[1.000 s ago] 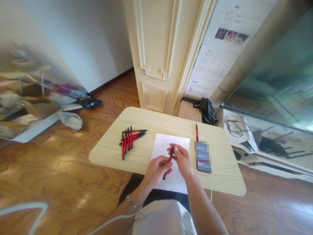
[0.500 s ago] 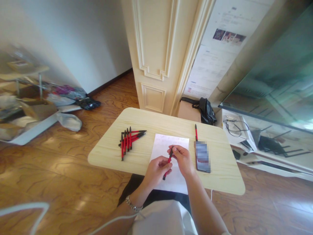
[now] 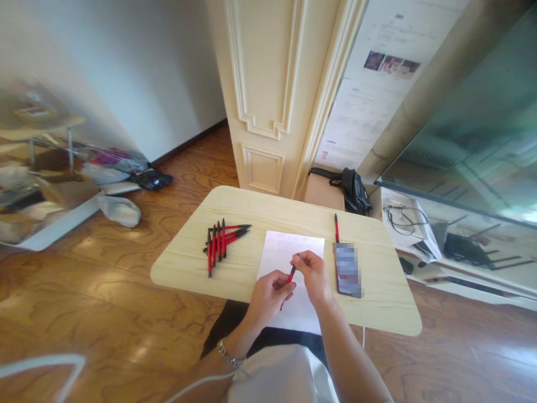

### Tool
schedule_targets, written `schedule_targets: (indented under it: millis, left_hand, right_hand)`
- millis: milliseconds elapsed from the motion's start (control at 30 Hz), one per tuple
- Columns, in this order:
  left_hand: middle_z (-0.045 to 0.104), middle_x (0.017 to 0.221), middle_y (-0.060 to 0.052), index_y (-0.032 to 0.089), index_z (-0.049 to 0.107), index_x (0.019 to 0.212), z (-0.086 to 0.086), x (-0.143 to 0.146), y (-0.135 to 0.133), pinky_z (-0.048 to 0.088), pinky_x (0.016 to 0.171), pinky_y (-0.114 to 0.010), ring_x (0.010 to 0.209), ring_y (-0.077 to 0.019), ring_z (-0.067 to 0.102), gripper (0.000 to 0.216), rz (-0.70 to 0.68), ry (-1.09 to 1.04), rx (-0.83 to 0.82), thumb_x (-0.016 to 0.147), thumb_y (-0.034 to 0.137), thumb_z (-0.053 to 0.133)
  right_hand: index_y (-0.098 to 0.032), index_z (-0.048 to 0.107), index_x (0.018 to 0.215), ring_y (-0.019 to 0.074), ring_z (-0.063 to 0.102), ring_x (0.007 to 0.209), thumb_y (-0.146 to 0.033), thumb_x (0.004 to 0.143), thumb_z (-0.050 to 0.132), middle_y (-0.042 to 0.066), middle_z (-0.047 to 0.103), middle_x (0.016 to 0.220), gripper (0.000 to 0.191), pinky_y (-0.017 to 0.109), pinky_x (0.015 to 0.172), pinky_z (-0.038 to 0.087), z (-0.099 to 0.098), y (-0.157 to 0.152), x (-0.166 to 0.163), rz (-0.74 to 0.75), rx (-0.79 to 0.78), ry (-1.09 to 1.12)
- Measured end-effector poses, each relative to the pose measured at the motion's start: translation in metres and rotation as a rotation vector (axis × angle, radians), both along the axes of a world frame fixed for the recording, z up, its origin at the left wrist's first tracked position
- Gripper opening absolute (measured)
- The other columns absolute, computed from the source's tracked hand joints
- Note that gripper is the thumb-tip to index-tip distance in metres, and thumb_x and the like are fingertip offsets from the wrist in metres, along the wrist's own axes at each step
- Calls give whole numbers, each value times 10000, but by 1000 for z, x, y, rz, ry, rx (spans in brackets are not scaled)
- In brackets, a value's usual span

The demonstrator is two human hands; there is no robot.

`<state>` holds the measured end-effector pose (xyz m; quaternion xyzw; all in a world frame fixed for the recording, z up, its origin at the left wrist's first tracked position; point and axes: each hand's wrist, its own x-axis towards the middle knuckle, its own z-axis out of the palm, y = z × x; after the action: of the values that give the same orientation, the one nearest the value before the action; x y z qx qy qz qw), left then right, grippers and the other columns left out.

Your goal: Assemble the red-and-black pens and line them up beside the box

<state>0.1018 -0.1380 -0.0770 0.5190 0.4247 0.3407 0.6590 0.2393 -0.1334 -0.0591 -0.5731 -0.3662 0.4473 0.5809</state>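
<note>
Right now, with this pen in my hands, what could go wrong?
The pen, pinched by your left hand and right hand, could slip onto the paper below. Your right hand might knock the phone beside it. A bumped table could shift the crossed pens.

Paper sheet on pale table. Above sheet: left hand holds red-and-black pen by its barrel; right hand pinches the pen's black upper end. Left of sheet: crossed pile of pens. Right of sheet: phone, display pixelated; single pen.
</note>
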Motion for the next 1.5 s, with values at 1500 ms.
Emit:
schedule_targets:
  millis: [1500]
  left_hand:
    - [717,845,-61,158,575,872,34,10,23,474,903,-380,999,-238,642,249,223,-409,-115,735,316,712]
  right_hand:
    - [-197,594,986,107,480,559,-388,757,672,-22,545,651,308,239,520,399,-5,-29,-4,18,57,115]
